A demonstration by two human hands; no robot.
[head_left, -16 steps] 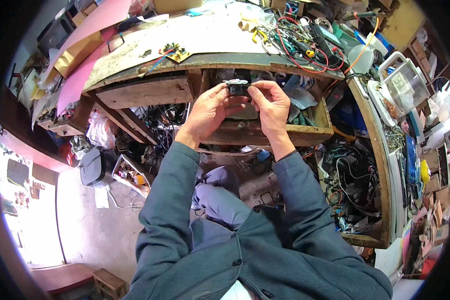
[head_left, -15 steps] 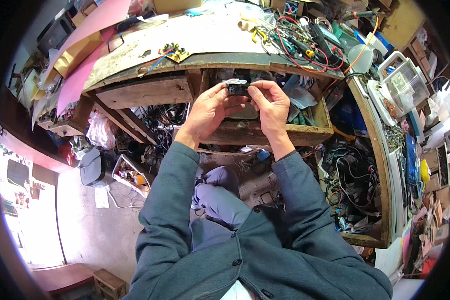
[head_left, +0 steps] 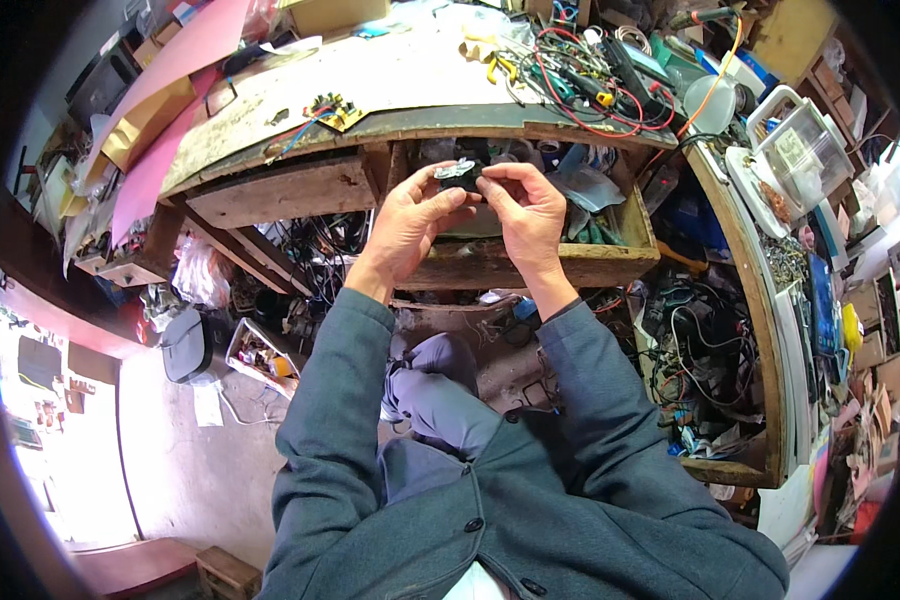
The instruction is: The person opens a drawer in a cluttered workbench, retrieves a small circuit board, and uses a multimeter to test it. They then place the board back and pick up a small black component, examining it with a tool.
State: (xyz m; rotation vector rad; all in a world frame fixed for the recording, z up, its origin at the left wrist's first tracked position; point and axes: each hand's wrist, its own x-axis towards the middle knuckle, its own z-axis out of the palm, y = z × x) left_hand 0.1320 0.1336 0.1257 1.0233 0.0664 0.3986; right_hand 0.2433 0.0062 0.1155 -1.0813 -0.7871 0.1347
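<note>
Between both hands, above the pulled-out wooden drawer (head_left: 590, 262), is a small black part with a pale, silvery top (head_left: 457, 170); its exact kind is too small to make out. My left hand (head_left: 413, 222) grips it from the left, thumb and fingers bent around its side. From the right, my right hand (head_left: 527, 212) pinches its edge between thumb and fingertips. Beyond them, on the worktop, lies a small yellow circuit board (head_left: 338, 112) with red and blue wires.
Tangled red and black test leads (head_left: 610, 95) and yellow-handled pliers (head_left: 502, 68) lie on the worktop (head_left: 410, 70). A lower compartment at right holds a heap of cables (head_left: 705, 350). At left on the floor stand a black bin (head_left: 186, 345) and a white box of odds and ends (head_left: 260, 352).
The small black part has tilted and turned, showing more of its pale top. Both hands have shifted slightly left with it, and the whole view has moved a little.
</note>
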